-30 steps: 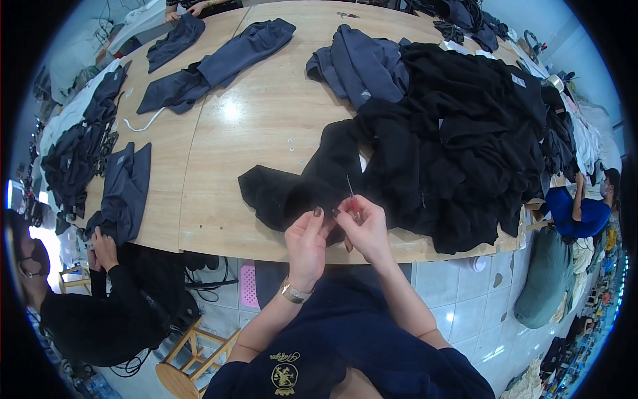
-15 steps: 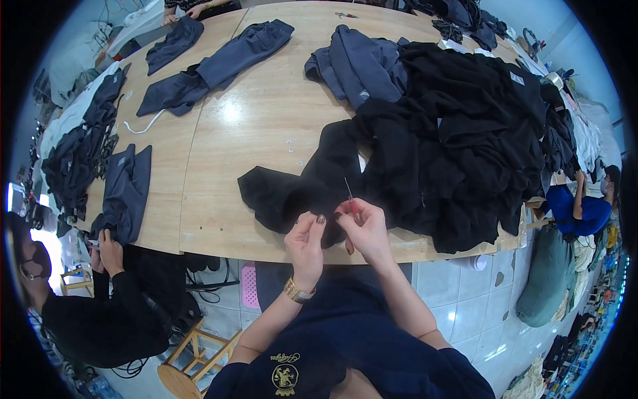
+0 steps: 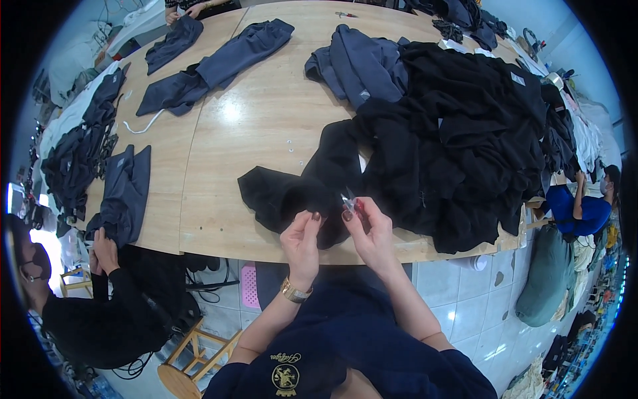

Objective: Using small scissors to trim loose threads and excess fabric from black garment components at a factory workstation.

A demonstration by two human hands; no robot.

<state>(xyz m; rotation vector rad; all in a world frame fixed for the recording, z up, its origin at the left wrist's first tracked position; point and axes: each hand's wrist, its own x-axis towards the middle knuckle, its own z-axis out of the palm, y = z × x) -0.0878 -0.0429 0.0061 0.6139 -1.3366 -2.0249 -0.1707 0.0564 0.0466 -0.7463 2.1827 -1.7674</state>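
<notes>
My right hand (image 3: 372, 236) is closed around a small pair of thread snips (image 3: 349, 201), a bit of red at the grip and the metal blades pointing away from me. Beside it, my left hand (image 3: 303, 246) has thumb and forefinger pinched together at the near edge of a black garment (image 3: 319, 173). Whatever sits between those fingertips is too small to make out. The garment lies partly on the table and joins a large heap of black clothing (image 3: 465, 133) on the right.
Grey-blue garments (image 3: 359, 66) lie against the heap; more grey-blue pieces (image 3: 232, 60) lie across the far left of the wooden table (image 3: 232, 159). Another pair of snips (image 3: 345, 14) rests at the back. A person in black (image 3: 100, 299) works at the left; a wooden stool (image 3: 193, 362) stands nearby.
My hands have moved slightly apart, the right one a little to the right. The snips have turned, so their blades show wider. The person at the left has shifted their hands on the grey-blue garment.
</notes>
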